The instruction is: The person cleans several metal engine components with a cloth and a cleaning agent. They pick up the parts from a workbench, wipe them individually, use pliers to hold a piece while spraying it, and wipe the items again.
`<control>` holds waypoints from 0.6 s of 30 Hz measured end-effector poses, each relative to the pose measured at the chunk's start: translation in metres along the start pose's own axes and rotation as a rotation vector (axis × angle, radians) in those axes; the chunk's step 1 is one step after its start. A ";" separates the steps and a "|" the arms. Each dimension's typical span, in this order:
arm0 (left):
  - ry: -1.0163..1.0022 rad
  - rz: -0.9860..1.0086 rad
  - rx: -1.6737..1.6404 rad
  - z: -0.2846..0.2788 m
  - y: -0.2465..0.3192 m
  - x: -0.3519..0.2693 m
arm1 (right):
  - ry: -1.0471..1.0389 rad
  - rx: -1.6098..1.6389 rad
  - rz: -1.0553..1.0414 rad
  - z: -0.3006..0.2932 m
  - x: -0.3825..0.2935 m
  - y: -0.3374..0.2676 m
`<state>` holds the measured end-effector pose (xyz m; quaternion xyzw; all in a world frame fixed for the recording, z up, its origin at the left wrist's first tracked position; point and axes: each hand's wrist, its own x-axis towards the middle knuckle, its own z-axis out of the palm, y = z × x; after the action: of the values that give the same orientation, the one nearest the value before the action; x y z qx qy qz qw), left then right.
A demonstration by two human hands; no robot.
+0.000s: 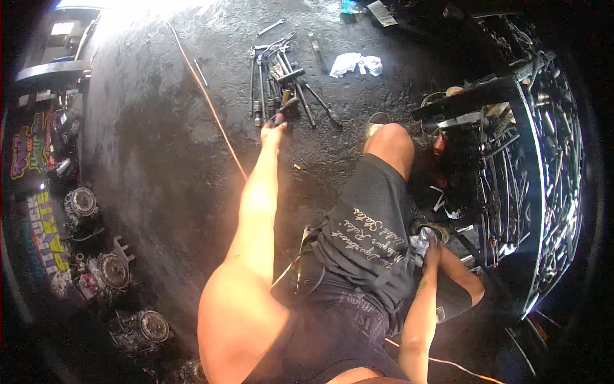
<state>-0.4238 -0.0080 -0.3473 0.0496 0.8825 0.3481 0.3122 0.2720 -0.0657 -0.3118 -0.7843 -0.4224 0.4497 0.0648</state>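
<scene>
My left hand [273,130] reaches forward over the dark floor, its fingers closed round the end of a dark-handled hand tool [286,106] at the near edge of a pile of tools. The pile holds several wrenches [261,79], long bars and a T-shaped tool [291,75]. Beyond it lies a single combination wrench [270,28]. Beside my right thigh, my right hand [433,249] grips a crumpled white rag [420,241]. More white rags [356,64] rest on the floor right of the pile.
A metal rack [525,158] full of long tools stands at the right. Round metal machine parts [113,271] line the left side. An orange cord [206,96] crosses the floor left of my arm. A plastic bottle [351,7] lies far ahead.
</scene>
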 end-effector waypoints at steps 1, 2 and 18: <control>0.017 0.160 0.199 -0.006 0.025 -0.002 | 0.008 -0.091 -0.139 0.003 0.001 -0.005; 0.004 0.325 0.154 -0.007 0.049 -0.015 | 0.022 -0.122 -0.137 0.002 0.000 -0.016; -1.374 1.120 0.180 0.106 0.219 -0.474 | -0.029 0.869 -0.547 -0.095 -0.155 -0.281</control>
<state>-0.0105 0.0742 -0.0202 0.6957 0.3708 0.2724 0.5516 0.1381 0.0275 -0.0200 -0.5396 -0.3871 0.5610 0.4943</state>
